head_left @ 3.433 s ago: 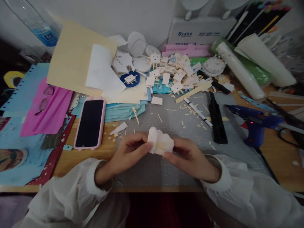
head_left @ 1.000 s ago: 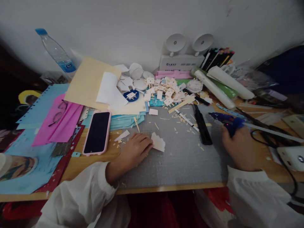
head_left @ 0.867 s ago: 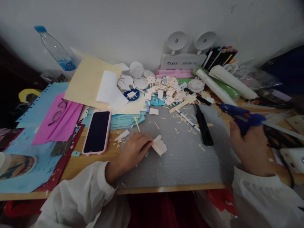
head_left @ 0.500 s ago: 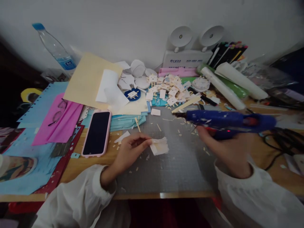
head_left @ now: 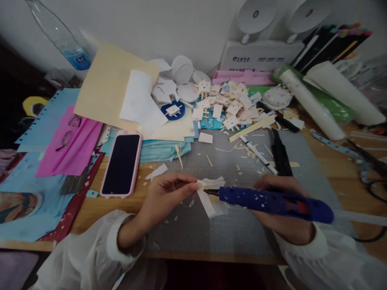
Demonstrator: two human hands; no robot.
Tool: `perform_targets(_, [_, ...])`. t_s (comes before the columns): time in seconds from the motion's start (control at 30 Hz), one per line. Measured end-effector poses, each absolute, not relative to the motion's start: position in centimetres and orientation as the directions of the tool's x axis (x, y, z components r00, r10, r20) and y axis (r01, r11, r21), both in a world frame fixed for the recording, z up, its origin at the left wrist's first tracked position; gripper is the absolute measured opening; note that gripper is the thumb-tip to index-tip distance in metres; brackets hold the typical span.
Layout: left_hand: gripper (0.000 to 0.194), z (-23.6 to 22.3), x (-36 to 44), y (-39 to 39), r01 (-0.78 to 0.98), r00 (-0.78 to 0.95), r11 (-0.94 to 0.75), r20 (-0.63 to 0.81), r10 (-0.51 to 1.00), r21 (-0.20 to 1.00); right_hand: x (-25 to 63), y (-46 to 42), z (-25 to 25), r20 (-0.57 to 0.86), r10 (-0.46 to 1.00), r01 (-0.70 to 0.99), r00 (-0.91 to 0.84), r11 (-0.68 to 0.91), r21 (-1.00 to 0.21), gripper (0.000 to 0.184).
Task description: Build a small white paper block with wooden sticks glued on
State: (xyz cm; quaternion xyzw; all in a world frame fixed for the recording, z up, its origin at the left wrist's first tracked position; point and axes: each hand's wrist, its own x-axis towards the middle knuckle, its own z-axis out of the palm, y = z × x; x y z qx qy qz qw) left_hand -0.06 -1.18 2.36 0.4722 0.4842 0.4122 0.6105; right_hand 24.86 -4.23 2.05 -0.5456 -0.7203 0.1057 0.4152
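Between the thumb and fingers of my left hand (head_left: 169,195) is pinched a small white piece of tissue or thin paper (head_left: 208,205), held over the grey cutting mat (head_left: 236,237). My right hand (head_left: 281,209) is wrapped round a blue glue gun (head_left: 263,201) flecked with white bits. Its metal nozzle points left and lies over the tissue, close to my left fingertips; whether it touches cannot be told. Beyond my hands, a heap of small pale paper squares (head_left: 234,106) with faces and stick legs stands at the back of the mat.
A pink-cased phone (head_left: 121,165) lies left of my left hand. Behind my right hand are a black cutter (head_left: 279,153) and a white pen (head_left: 256,153). Scraps litter the mat. Rolls (head_left: 313,104), a lamp unit (head_left: 263,56) and a bottle (head_left: 65,40) stand along the wall.
My right hand has brought the glue gun left and down, so its nozzle now lies over the tissue. My left hand keeps its pinch. The view has shifted slightly.
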Motion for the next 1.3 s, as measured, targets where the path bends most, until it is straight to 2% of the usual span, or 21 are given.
perform_targets(0.47, [0.007, 2.86, -0.1, -1.34, -0.118, 0.252, 0.197, -0.163, 0.954, 0.973, 25.68, -4.38, 1.72, 0.436, 0.891, 0.679, -0.125, 0.398, -0.617, 0.02])
perform_targets(0.9, [0.014, 2.29, -0.26, -1.52, -0.164, 0.251, 0.242, -0.197, 0.948, 0.956, 25.54, -4.54, 1.35, 0.486, 0.872, 0.719, -0.055, 0.372, -0.587, 0.022])
perform_targets(1.07, [0.01, 2.4, -0.24, -1.49, -0.197, 0.256, 0.246, -0.192, 0.947, 0.949, 24.98, -4.26, 1.76, 0.512, 0.858, 0.733, -0.029, 0.367, -0.573, 0.016])
perform_targets(1.3, [0.009, 2.23, -0.25, -1.45, -0.207, 0.257, 0.244, -0.188, 0.948, 0.947, 24.91, -4.25, 1.89, 0.534, 0.846, 0.762, -0.014, 0.354, -0.542, 0.018])
